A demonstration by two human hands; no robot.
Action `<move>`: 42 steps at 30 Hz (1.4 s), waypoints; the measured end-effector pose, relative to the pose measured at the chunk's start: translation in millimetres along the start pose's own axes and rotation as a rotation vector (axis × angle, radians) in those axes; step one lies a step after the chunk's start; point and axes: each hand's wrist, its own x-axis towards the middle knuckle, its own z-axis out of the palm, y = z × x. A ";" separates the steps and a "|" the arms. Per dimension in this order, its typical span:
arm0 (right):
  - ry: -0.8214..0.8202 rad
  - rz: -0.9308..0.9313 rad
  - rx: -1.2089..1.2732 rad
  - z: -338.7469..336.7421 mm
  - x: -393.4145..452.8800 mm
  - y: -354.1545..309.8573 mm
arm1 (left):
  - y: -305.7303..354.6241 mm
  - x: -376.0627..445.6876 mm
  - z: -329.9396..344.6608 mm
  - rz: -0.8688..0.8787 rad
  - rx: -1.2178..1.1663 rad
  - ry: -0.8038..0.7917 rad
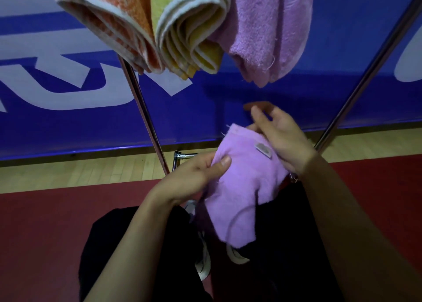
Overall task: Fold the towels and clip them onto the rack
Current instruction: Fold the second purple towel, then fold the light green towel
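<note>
A small purple towel [242, 187] with a grey label hangs in front of me, partly folded. My left hand [194, 176] pinches its left edge, thumb on top. My right hand [280, 135] holds the towel's upper right corner from behind, with its upper fingers spread loosely. Above, three folded towels hang from the rack: an orange one [109, 20], a yellow one [191, 34] and a purple one [267, 32]. The clips holding them are out of view. Two metal legs of the rack [146, 119] slope down on either side of my hands.
A blue banner with white lettering [68, 84] runs behind the rack. Below it lies a strip of wooden floor [80, 173], then red floor [45, 233]. My dark trousers and white shoes [203, 263] are under the towel.
</note>
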 end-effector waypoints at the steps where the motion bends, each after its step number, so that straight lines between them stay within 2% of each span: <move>1: -0.028 0.085 0.147 -4.7 2.8 0.7 | 1.5 -1.2 -0.9 0.006 -0.188 -0.010; 3: -0.104 0.257 0.279 -13.4 5.3 -0.6 | 5.3 -3.1 -5.3 0.053 -0.483 -0.030; 6: -0.290 0.447 0.375 -20.4 1.0 1.4 | 9.8 -1.9 -14.0 0.157 -0.771 -0.029; 9: -0.502 0.494 0.423 -18.1 -5.6 2.1 | 13.4 0.2 -17.8 0.259 -0.874 0.002; 11: -0.574 0.489 0.433 -12.9 -8.9 2.1 | 15.7 3.1 -18.1 0.260 -0.881 0.041; 14: -0.560 0.303 0.392 -13.4 -12.9 7.4 | 11.7 10.1 -25.0 0.167 -0.793 0.171; 16: -0.469 0.182 0.375 -15.4 -13.8 8.1 | 8.8 13.1 -27.8 0.094 -0.669 0.294; 19: -0.312 0.158 0.343 -13.7 -6.0 8.9 | 1.9 17.2 -26.1 0.013 -0.256 0.602; 21: -0.268 0.149 0.158 -12.9 -1.7 17.5 | -4.8 15.9 -24.0 0.051 0.074 0.736; 23: -0.281 0.063 -0.211 -14.2 -1.3 24.8 | -14.3 17.5 -27.7 0.085 0.316 0.744; 25: -0.312 0.001 -0.440 -18.3 -0.6 31.6 | -18.8 20.2 -32.1 0.048 0.425 0.727; 26: -0.332 0.015 -0.414 -20.1 -0.1 31.4 | -20.2 21.5 -34.2 0.027 0.459 0.747; 28: -0.348 0.064 -0.212 -22.3 0.5 26.1 | -18.8 22.2 -33.0 0.008 0.405 0.816; 31: -0.302 0.111 0.071 -23.2 -1.3 19.3 | -3.6 17.3 -30.0 -0.048 -0.143 0.797; 32: -0.306 0.135 0.073 -22.8 -2.2 18.9 | 0.0 15.4 -29.8 -0.074 -0.217 0.745; 35: -0.465 0.277 -0.186 -17.3 -6.9 21.7 | -10.1 10.0 -26.9 -0.189 0.150 0.446; 37: -0.477 0.248 -0.345 -17.5 -7.3 27.6 | -22.3 12.3 -21.8 -0.190 0.273 0.329; 42: -0.212 0.147 -0.077 -28.6 1.9 30.5 | -15.5 15.0 -36.0 -0.044 0.048 0.618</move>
